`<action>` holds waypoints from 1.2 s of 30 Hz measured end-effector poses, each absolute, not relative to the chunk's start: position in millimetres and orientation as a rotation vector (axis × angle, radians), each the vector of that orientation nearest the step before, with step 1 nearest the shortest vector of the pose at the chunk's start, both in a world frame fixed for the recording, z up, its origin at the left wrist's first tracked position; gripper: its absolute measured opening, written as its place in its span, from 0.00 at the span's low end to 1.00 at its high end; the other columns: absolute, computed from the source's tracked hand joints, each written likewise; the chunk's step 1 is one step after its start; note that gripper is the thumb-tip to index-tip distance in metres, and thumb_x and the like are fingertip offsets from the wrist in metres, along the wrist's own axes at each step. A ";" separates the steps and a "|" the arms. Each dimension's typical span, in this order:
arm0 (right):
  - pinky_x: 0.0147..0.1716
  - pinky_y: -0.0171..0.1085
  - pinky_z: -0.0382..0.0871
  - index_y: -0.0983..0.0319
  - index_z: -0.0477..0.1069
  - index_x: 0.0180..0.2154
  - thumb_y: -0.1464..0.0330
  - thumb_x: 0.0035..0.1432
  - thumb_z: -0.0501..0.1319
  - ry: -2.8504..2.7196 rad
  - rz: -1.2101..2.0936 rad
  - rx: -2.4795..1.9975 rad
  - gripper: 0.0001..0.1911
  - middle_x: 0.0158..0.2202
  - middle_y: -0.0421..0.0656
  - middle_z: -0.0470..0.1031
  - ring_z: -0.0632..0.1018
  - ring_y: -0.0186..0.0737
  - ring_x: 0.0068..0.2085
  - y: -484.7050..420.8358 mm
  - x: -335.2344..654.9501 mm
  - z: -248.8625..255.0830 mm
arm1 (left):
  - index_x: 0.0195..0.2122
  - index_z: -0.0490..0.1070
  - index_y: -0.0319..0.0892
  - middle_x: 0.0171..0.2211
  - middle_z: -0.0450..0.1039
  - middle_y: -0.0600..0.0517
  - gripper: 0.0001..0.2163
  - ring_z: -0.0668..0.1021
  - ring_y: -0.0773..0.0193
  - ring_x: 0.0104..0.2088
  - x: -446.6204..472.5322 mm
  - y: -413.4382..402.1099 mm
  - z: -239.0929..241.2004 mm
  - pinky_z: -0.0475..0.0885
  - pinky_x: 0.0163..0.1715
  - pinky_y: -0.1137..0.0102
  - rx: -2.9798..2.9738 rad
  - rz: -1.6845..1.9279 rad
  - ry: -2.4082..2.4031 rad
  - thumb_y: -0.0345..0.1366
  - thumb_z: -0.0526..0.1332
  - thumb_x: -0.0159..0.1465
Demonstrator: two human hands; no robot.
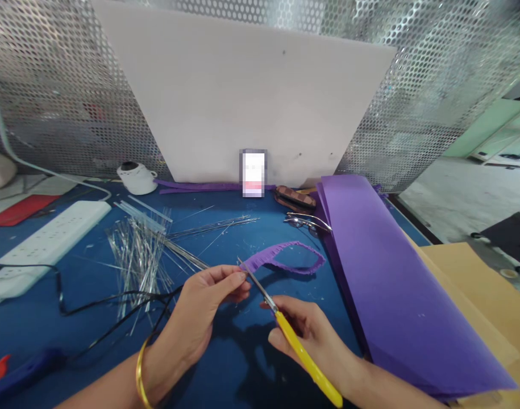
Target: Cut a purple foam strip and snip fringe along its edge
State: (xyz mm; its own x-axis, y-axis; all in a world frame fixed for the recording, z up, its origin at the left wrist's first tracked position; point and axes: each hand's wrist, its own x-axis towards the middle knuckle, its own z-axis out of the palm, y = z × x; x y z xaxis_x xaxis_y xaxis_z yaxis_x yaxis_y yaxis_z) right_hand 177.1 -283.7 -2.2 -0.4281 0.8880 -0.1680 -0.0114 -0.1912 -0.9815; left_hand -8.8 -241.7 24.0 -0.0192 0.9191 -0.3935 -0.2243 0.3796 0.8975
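Note:
My left hand (204,312) pinches one end of a fringed purple paper strip (285,258), which curls away over the blue table (242,227). My right hand (311,335) grips yellow-handled scissors (285,329). Their thin blades point up-left and meet the strip right beside my left fingertips. A gold bangle (141,375) sits on my left wrist.
A stack of purple sheets (387,284) lies on the right over brown cardboard (477,295). Thin metal wires (144,255), a white power strip (46,244), black cables (115,307), glasses (306,221) and a white board (251,102) against perforated metal surround the work spot.

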 end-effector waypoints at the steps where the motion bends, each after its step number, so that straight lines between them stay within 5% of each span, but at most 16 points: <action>1: 0.22 0.31 0.48 0.63 0.65 0.31 0.63 0.58 0.64 -1.391 1.698 -1.064 0.12 0.24 0.32 0.50 0.51 0.29 0.25 -283.2 177.2 -0.9 | 0.25 0.79 0.40 0.22 0.79 0.52 0.08 0.77 0.66 0.25 -9.0 -241.7 24.3 0.73 0.31 0.72 0.729 1.047 1.254 0.38 0.72 0.48; 36: 0.22 0.31 0.49 0.62 0.62 0.27 0.70 0.54 0.65 -1.527 1.539 -1.183 0.11 0.23 0.32 0.51 0.53 0.30 0.26 -279.2 178.4 -0.7 | 0.23 0.78 0.41 0.19 0.76 0.54 0.09 0.75 0.68 0.23 -9.9 -239.5 30.2 0.70 0.27 0.75 0.795 0.992 1.281 0.40 0.73 0.46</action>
